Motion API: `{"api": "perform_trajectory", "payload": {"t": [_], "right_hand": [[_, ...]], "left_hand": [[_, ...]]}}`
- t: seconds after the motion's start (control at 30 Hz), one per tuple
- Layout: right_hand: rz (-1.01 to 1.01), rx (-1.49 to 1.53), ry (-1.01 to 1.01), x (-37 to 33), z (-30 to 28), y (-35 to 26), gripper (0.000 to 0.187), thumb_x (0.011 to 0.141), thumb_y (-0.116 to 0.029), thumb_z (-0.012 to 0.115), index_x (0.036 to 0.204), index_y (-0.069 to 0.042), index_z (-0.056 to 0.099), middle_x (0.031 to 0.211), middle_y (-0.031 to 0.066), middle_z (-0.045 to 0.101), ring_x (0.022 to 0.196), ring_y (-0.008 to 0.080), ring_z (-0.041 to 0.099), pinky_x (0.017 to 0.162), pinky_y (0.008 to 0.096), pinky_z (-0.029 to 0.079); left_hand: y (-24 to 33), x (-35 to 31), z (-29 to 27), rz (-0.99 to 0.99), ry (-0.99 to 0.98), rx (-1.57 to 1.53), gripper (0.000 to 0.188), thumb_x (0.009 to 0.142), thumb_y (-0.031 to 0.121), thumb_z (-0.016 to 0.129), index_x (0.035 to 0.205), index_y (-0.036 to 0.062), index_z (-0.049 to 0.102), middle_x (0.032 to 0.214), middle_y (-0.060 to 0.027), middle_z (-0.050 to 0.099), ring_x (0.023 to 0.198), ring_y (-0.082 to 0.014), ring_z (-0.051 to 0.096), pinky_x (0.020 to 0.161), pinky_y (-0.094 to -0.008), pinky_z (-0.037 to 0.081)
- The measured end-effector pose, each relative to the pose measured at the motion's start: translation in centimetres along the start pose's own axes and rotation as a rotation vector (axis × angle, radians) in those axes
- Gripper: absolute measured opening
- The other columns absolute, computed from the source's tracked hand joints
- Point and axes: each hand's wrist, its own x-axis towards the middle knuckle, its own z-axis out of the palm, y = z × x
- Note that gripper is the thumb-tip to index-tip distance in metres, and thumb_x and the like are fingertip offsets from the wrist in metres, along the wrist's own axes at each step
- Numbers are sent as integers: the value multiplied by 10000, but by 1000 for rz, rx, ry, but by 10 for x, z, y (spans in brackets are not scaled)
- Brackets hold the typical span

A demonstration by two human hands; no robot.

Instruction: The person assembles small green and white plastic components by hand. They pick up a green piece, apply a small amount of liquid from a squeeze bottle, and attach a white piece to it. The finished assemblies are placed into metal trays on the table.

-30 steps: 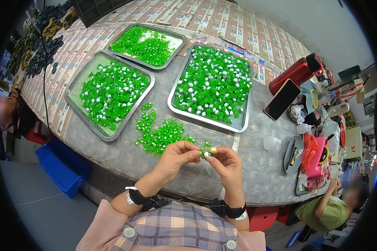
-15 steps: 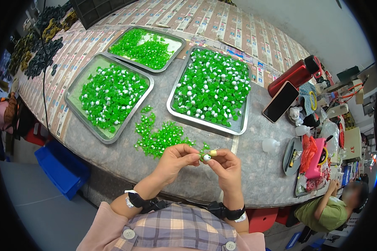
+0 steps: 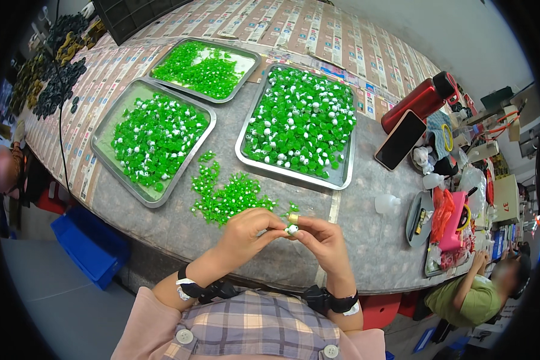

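Observation:
In front of my chest both hands meet at a small green plastic piece with a white ball (image 3: 292, 230) that has dark spots. The thumb and forefinger of my left hand (image 3: 246, 237) pinch it from the left. My right hand (image 3: 322, 241) pinches it from the other side, with a yellowish wrap on one fingertip. The fingers hide most of the green part. Just beyond my hands lies a loose pile of small green pieces (image 3: 231, 197) with white dots. A few green bits rest close to my right fingertips.
Green-and-white pieces heap in a right metal tray (image 3: 291, 174) and a left one (image 3: 115, 161); a back tray (image 3: 242, 64) holds smaller green pieces. At right are a phone (image 3: 401, 140), red bottle (image 3: 419, 101), white bottle (image 3: 387, 204) and grey dish (image 3: 418, 219). A person in green (image 3: 465, 297) sits beyond.
My left fingers have closed further over the piece, covering more of its green part. The white ball has shifted slightly left and turned between my fingertips. The view has moved a little.

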Motion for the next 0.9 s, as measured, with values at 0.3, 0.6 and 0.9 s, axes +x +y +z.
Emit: {"api": "perform_trajectory", "payload": {"t": [0.3,0.6,0.9], "right_hand": [[117,32,8,0,2,22,208,789,-36,538,983,40,536,888,109,587,803,147,572,717,238,463],[-49,-703,348,10,-33,18,165,684,-83,635,815,-19,557,719,50,583,611,118,544,547,236,434],[-112,-1162,177,13,-19,19,214,633,-59,640,820,-34,539,695,99,523,674,245,523,600,332,421]], "left_hand": [[-13,-15,3,-132,-60,12,100,685,69,631,758,35,573,704,-59,582,641,-166,562,580,-254,435],[-42,15,-100,-38,832,283,174,732,33,594,902,18,558,824,-36,563,743,-106,524,674,-226,424],[-40,-4,-34,-424,281,-352,138,769,75,566,894,20,589,814,-26,588,700,-73,526,635,-196,420]]}}
